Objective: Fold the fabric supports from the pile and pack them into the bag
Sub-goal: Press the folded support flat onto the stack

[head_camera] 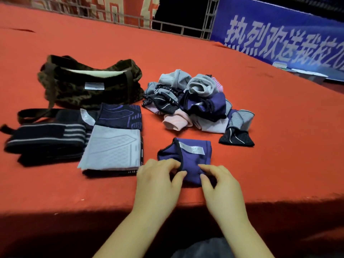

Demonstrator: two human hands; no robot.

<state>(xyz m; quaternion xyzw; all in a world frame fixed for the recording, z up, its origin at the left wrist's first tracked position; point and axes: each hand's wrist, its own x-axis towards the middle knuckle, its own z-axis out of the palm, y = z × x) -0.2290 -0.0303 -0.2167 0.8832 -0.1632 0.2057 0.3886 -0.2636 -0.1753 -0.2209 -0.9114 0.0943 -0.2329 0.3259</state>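
Striped wrap (46, 138): lay folded at far left on the red tablecloth (186, 58).
Bag (89, 84): dark, mouth open, stood behind the wrap.
Folded supports: a grey one (113, 148) lay just before a navy one (121, 117).
Left hand (158, 181): pinched the near edge of the purple support (189, 161).
Right hand (221, 185): pinched the same edge.
Pile (197, 103): unfolded supports lay behind the purple one.
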